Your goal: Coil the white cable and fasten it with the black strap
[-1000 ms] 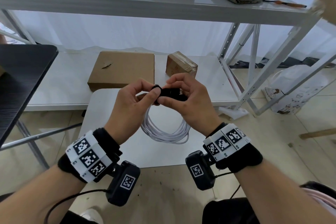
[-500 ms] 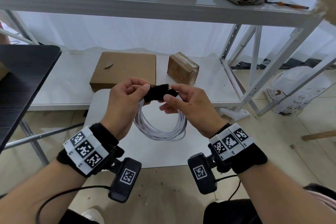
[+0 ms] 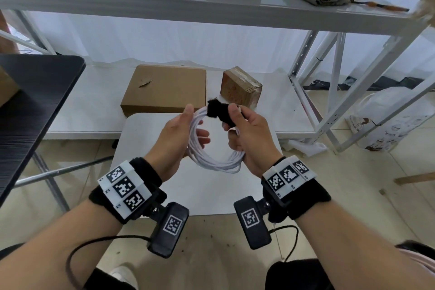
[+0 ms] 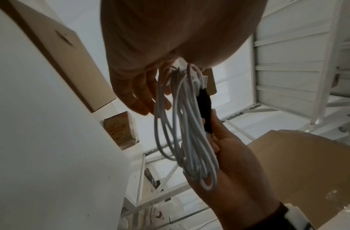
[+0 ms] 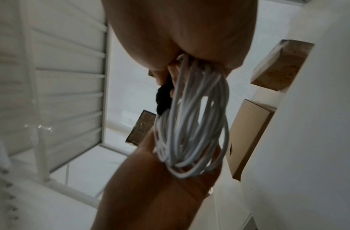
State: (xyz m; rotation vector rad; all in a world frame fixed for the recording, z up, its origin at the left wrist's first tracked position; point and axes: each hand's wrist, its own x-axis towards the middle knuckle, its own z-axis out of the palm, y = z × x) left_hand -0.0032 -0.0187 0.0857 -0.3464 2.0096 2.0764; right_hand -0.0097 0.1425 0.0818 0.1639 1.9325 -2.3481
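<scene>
The white cable (image 3: 213,160) is already wound into a round coil, and it is hanging in the air just above the small white table (image 3: 141,139). The left hand (image 3: 175,139) is holding the left side of the coil. Its thumb is lying on top of the loops and its fingers are poking through the middle, so this grip is closing softly around the cable. The right hand (image 3: 249,136) is holding the right side of the coil. Its thumb and fingers are pinching the black strap (image 3: 219,112) tight against the cable at the far top of the ring. One fuzzy end of the strap is sticking out to the left.

It looks like the coiling step is done and the fastening step is going on now. I cannot tell if the strap is stuck shut yet. Next, the loose end probably needs pressing down flat on the strap so it stays closed, while the other hand keeps the loops together.

Farther away, a flat cardboard box (image 3: 164,88) and a small taped box (image 3: 240,88) are sitting on the low shelf.
</scene>
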